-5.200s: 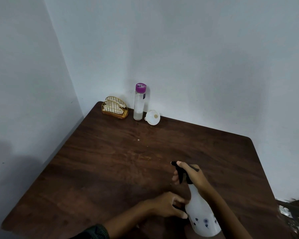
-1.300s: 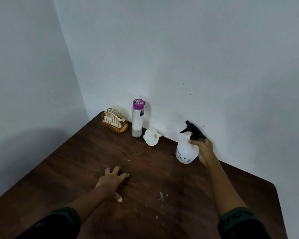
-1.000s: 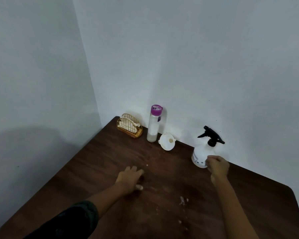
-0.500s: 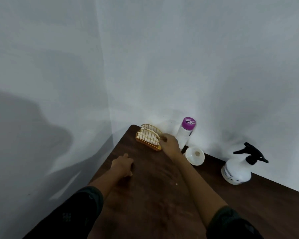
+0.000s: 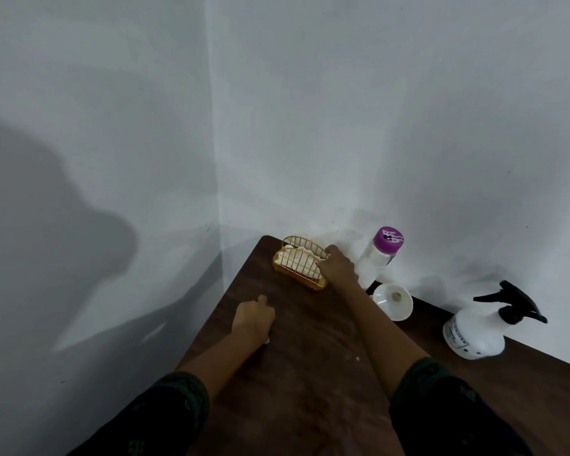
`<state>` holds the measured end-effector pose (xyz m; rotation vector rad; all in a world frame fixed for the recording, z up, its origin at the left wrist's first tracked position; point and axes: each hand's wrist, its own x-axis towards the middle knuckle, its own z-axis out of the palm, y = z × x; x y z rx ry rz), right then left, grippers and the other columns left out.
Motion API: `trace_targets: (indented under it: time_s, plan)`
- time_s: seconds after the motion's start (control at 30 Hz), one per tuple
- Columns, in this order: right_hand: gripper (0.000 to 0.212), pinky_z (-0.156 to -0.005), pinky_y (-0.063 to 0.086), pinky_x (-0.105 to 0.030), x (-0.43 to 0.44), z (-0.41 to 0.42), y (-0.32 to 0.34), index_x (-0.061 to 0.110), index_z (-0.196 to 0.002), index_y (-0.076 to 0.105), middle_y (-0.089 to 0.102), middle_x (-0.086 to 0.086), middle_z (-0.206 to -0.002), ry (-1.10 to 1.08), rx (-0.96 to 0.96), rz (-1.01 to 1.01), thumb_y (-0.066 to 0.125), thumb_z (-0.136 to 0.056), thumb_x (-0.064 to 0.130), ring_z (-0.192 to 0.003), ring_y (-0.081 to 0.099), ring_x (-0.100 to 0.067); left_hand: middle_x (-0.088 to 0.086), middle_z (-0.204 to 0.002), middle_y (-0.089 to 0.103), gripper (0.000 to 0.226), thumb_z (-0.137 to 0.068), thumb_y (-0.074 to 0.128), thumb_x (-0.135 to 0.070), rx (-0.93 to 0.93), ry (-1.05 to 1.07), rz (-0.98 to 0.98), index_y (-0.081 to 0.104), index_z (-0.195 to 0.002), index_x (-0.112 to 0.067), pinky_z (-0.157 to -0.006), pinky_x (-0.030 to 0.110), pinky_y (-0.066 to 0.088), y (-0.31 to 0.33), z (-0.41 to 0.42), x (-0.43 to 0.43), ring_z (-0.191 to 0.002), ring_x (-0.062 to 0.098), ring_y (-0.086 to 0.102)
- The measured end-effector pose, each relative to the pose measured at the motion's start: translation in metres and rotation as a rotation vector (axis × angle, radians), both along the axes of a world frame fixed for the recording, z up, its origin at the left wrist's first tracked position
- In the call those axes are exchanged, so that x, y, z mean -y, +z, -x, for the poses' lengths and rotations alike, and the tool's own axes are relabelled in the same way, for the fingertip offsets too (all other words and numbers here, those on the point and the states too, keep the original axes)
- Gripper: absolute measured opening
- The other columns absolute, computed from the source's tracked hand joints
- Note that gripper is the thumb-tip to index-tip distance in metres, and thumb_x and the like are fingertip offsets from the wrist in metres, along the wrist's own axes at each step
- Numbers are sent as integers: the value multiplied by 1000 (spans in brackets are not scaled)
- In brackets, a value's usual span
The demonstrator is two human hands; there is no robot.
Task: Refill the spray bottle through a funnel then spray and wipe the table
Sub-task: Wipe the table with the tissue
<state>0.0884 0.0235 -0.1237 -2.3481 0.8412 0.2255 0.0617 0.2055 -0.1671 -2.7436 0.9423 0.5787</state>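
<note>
The white spray bottle [image 5: 477, 334] with its black trigger head stands alone at the right, against the wall. A white funnel [image 5: 394, 301] lies on its side beside a clear bottle with a purple cap [image 5: 380, 255]. In the table's far corner sits a gold wire holder [image 5: 298, 269] with pale tissue [image 5: 297, 256] in it. My right hand [image 5: 336, 264] is at the holder's right end, fingers on the tissue; the grip itself is hidden. My left hand [image 5: 254, 319] rests on the dark wooden table [image 5: 303, 373], fingers curled, a small pale thing showing under it.
White walls meet in a corner right behind the holder and bottles. The table's left edge runs close beside my left hand. Small pale specks [image 5: 356, 358] lie on the wood near my right forearm.
My right hand set the spray bottle down by the wall, let go and moved left to the tissue holder. My left hand slid towards the table's left edge. My view swung left.
</note>
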Motion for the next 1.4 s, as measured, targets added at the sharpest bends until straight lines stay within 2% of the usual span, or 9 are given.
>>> trace_targets:
  time_s: [0.17, 0.43, 0.67, 0.8, 0.93, 1.03, 1.17, 1.3, 1.4]
  plan:
    - [40, -105, 34, -50, 0, -1, -5, 16, -131, 38, 52, -15, -129, -73, 20, -87, 36, -91, 14, -120, 46, -36, 12, -139, 40, 47, -86, 66, -32, -9, 1, 29, 53, -127, -13, -86, 34, 48, -4, 0, -2, -106, 25, 57]
    - [41, -67, 48, -29, -9, 0, -5, 8, -125, 60, 68, -7, -106, -189, 219, -362, 37, -91, 5, -96, 65, -27, 12, -145, 35, 52, -85, 66, -34, -13, 20, 31, 50, -131, -13, -88, 35, 48, -6, 0, -3, -111, 26, 55]
    - [39, -79, 53, -27, -11, 32, 42, 4, -122, 61, 63, -5, -120, -258, 477, -549, 47, -87, -8, -99, 61, -18, 11, -154, 26, 56, -88, 62, -34, -56, 42, 19, 43, -139, -17, -99, 39, 43, 1, 7, -7, -123, 28, 50]
    - [34, -65, 51, -18, -8, 82, 77, 4, -112, 67, 66, -3, -108, -250, 574, -736, 48, -88, -10, -89, 63, -11, 8, -147, 39, 44, -96, 51, -29, -199, 278, 415, 44, -137, -18, -113, 44, 26, 11, 17, -8, -133, 22, 41]
    - [22, -80, 53, -32, 6, 155, 86, 5, -100, 71, 70, -6, -102, -197, 632, -879, 52, -90, 0, -93, 65, -17, 13, -128, 59, 33, -100, 36, -39, -967, 859, 1305, 56, -118, -19, -97, 37, 44, 47, 57, 17, -112, 25, 59]
    - [13, -75, 56, -28, 17, 215, 77, 8, -92, 72, 73, -5, -92, -227, 626, -897, 60, -88, 8, -83, 69, -14, 17, -120, 63, 41, -98, 39, -43, -1494, 1008, 1519, 52, -122, -12, -88, 42, 53, 66, 97, 37, -105, 30, 63]
    - [17, -63, 56, -21, 40, 301, 52, 10, -84, 71, 70, -5, -80, -274, 597, -674, 67, -79, -6, -73, 66, -13, 10, -101, 69, 33, -86, 63, -3, -1216, 937, 1299, 57, -118, -5, -64, 31, 60, 55, 169, 64, -83, 21, 68]
    - [31, -61, 52, -18, 55, 391, 14, 12, -77, 69, 70, 5, -72, -278, 478, -464, 60, -76, -18, -66, 64, -3, -1, -67, 71, 8, -85, 68, -11, -1207, 644, 793, 62, -87, -16, -52, 24, 54, 31, 246, 76, -54, 8, 66]
    - [33, -70, 47, -24, 57, 449, -21, 17, -80, 70, 69, 9, -76, -280, 292, -225, 60, -74, -14, -76, 64, -1, 4, -88, 72, 7, -91, 61, -26, -1173, 363, 499, 62, -88, -19, -50, 16, 47, 13, 284, 82, -58, 6, 67]
